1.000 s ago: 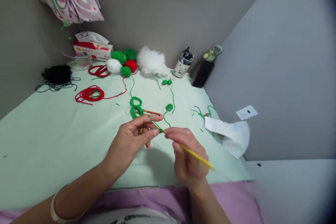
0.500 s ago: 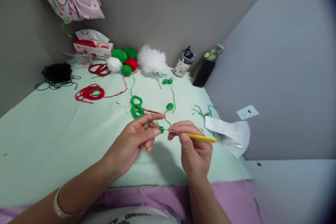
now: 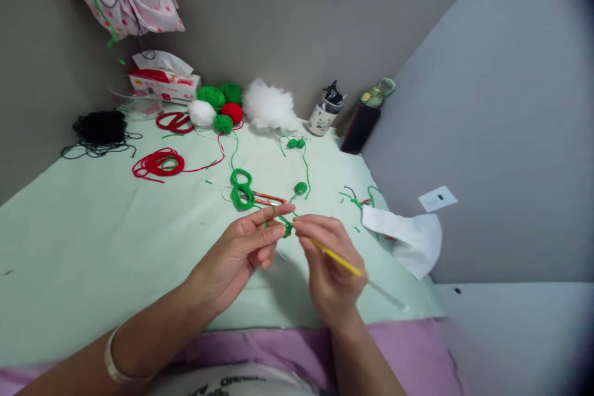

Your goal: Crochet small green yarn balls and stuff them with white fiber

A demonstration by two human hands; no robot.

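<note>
My left hand [image 3: 241, 250] pinches a small green crochet piece [image 3: 288, 229], with green yarn running over its forefinger. My right hand [image 3: 327, 263] grips a yellow-handled crochet hook [image 3: 338, 260], whose tip sits at the green piece. Both hands hover above the pale green table [image 3: 93, 229], almost touching. Just beyond them lie a coil of green yarn [image 3: 241, 189], orange-handled snips [image 3: 269, 199] and a finished small green ball [image 3: 301, 187] with a tail.
Red yarn coils [image 3: 158, 164], black yarn [image 3: 99, 130], yarn balls [image 3: 218, 102], white stuffing [image 3: 269, 105], a tissue box [image 3: 164, 83], a jar [image 3: 325, 114] and a bottle [image 3: 366, 114] line the back. White paper [image 3: 408, 235] lies at the right edge by the wall.
My right hand swung the hook's handle out to the right and level, then back down toward me. The tip stayed at the green piece. My left hand barely moved.
</note>
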